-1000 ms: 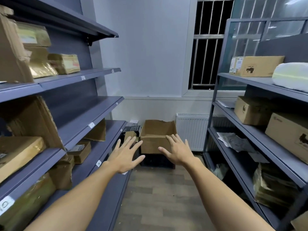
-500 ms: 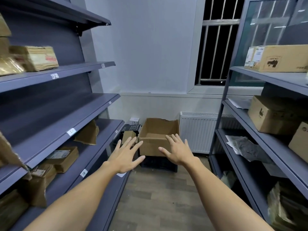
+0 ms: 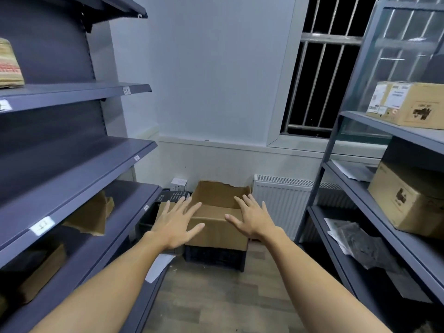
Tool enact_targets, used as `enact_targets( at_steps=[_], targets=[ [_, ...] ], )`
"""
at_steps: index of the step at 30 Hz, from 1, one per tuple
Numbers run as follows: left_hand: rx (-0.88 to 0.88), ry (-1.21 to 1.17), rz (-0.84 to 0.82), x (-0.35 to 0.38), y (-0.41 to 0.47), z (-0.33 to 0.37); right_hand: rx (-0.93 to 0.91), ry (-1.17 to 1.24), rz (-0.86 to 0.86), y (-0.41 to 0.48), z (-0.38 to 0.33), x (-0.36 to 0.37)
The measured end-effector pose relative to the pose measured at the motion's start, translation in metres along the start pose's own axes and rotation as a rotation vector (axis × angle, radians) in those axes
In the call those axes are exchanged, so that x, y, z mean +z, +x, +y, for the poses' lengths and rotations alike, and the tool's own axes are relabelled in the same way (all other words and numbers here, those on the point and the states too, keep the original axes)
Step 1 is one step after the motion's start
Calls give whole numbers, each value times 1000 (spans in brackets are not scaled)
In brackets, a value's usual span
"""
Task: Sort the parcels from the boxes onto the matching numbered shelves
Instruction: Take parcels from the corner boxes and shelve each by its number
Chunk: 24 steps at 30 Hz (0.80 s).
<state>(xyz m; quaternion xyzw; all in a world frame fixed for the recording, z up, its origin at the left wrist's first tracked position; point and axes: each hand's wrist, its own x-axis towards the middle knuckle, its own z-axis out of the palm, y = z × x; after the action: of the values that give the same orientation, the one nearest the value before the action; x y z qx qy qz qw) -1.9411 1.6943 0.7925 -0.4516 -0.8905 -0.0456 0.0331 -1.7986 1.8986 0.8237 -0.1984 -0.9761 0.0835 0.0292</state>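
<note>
both hands, left hand (image 3: 176, 223) and right hand (image 3: 252, 218), reach spread wide and empty toward the open cardboard box (image 3: 217, 212) on the black crate (image 3: 215, 257).

Both bare forearms reach forward from the bottom corners of the view and draw closer together toward the middle. The left hand (image 3: 176, 224) is held palm down, its fingers straight and spread wide, thumb angled out to the right. The right hand (image 3: 252, 218) mirrors it, palm down, fingers straight and fanned, thumb pointing left toward the other hand. The two hands are level with each other, apart, and neither holds anything.
</note>
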Motion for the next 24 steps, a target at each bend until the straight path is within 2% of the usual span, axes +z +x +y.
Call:
enact_targets(
  at_steps=[13, 24],
  targets=[
    [12, 18, -80, 27, 133, -60, -31, -1, -45, 152, 10, 19],
    [-138, 54, -109, 54, 233, -86, -126, 28, -77, 293, 69, 32]
  ],
)
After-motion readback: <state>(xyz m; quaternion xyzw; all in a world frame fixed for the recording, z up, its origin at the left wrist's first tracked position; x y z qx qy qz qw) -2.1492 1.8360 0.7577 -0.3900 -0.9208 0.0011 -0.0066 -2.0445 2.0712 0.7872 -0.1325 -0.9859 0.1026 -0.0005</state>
